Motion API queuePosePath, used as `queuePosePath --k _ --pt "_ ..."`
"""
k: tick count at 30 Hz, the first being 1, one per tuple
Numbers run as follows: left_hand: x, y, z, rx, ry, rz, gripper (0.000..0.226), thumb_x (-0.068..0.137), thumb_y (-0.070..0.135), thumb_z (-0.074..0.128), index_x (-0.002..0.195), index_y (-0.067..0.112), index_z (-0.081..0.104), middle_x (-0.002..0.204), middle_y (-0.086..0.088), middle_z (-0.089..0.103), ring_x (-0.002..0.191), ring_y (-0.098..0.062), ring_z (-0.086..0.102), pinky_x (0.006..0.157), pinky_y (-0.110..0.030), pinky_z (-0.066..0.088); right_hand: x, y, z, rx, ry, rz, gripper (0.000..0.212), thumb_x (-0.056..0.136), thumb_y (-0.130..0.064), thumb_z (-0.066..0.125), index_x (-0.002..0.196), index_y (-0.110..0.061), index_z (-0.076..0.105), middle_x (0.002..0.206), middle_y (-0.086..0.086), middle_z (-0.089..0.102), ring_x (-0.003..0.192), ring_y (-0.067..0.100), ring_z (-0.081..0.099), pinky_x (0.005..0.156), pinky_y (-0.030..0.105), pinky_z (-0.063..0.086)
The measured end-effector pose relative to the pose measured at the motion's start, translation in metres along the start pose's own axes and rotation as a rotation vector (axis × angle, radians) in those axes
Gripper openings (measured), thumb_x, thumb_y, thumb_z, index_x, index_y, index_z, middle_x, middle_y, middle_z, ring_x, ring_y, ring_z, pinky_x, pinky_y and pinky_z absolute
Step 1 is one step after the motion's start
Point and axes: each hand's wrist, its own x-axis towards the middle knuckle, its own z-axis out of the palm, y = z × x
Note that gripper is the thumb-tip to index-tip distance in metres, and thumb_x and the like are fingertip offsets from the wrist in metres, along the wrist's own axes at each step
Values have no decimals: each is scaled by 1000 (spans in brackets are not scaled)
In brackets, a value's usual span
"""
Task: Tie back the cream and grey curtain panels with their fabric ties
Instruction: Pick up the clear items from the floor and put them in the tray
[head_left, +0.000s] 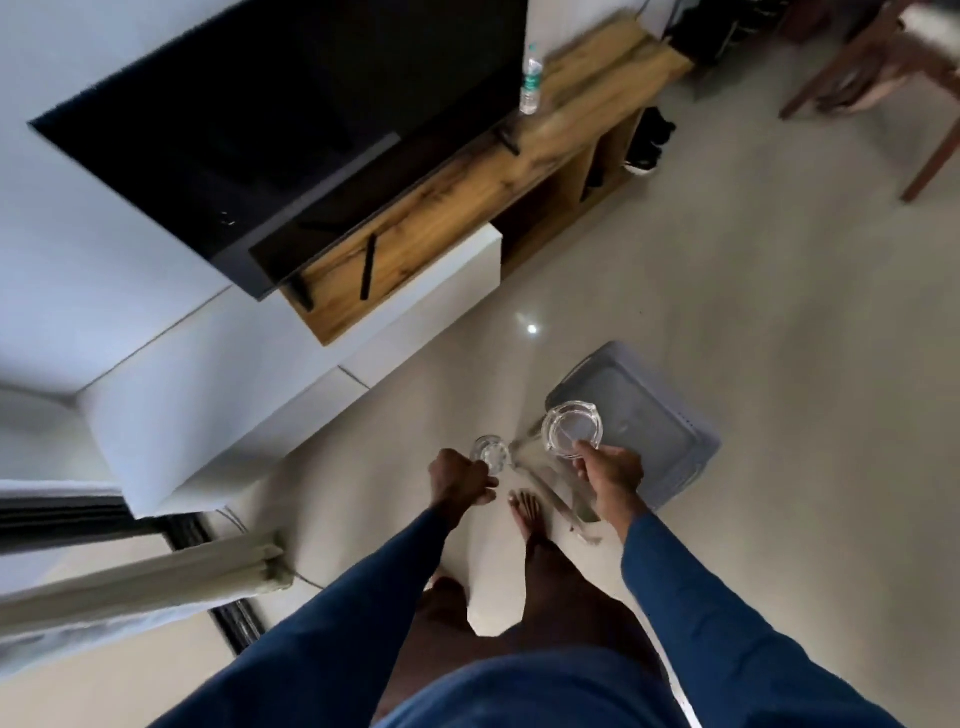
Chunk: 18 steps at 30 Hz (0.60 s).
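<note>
My left hand (460, 480) grips a small clear glass (491, 453) in front of me. My right hand (608, 475) pinches the rim of a clear glass ashtray (571, 428) above a grey stool. A cream curtain panel (140, 582) hangs bunched at the lower left, with a grey striped panel (57, 512) beside it above. No fabric tie shows in this view.
A black TV (270, 119) stands on a wooden unit (467, 187) with a water bottle (531, 78) and a remote (368, 266). A grey plastic stool (649, 421) stands on the tiled floor by my bare foot (524, 512). A wooden chair (883, 78) is at the top right.
</note>
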Motion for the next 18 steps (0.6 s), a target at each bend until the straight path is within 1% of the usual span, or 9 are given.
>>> queuePosePath --k 3,5,7,11,14,15,16,17,18 --pt "12 26 56 52 -49 8 23 83 -2 52 80 -16 70 71 -18 75 41 -18 66 44 -29 57 49 -8 -23 2 43 13 18 79 -9 78 65 -1 71 62 12 71 48 14 58 49 23 50" --pt "29 36 93 101 -68 12 25 80 1 52 75 -11 73 67 -13 75 47 -19 69 54 -37 63 85 -7 -34 -19 66 27 20 79 -9 77 61 -4 69 64 15 73 50 17 61 55 28 52" --pt "46 40 122 123 -68 -1 25 79 2 51 72 -9 73 62 -10 74 49 -19 70 57 -40 63 115 -5 -40 -48 79 42 21 77 -9 76 58 -6 69 63 15 73 50 17 61 57 30 51" --pt "93 40 178 153 -19 -22 25 79 2 50 73 -5 73 59 -7 73 46 -13 69 50 -29 60 182 5 -32 -64 96 74 20 73 -11 73 55 -5 70 58 12 71 46 14 61 52 25 49" --pt "135 34 213 165 42 -41 21 78 8 55 77 -1 75 61 -3 73 50 -10 70 49 -28 60 223 13 -16 -36 88 81 16 74 -10 73 60 -3 72 58 11 71 45 12 59 50 23 49" --pt "149 33 223 182 64 -44 20 77 10 58 77 1 75 63 -3 73 51 -9 69 45 -24 56 236 16 -9 -30 73 80 16 74 -9 73 59 -3 72 57 10 71 44 11 58 50 22 49" --pt "162 33 233 194 79 -39 18 77 12 60 74 3 75 65 -2 74 50 -7 66 40 -20 49 247 19 -3 -22 62 74 15 73 -8 73 59 -3 72 56 9 70 43 10 57 49 21 48" --pt "174 34 243 210 86 -38 19 77 14 60 70 5 75 67 -2 74 52 -8 64 38 -18 42 257 19 1 -10 55 68 14 72 -7 73 60 -2 72 56 9 69 42 8 55 47 19 47" --pt "186 34 254 223 91 -41 20 77 16 59 66 7 74 67 -2 73 55 -10 64 40 -16 40 268 21 7 1 53 62 12 72 -6 73 61 -1 72 55 8 68 40 7 54 45 17 45"
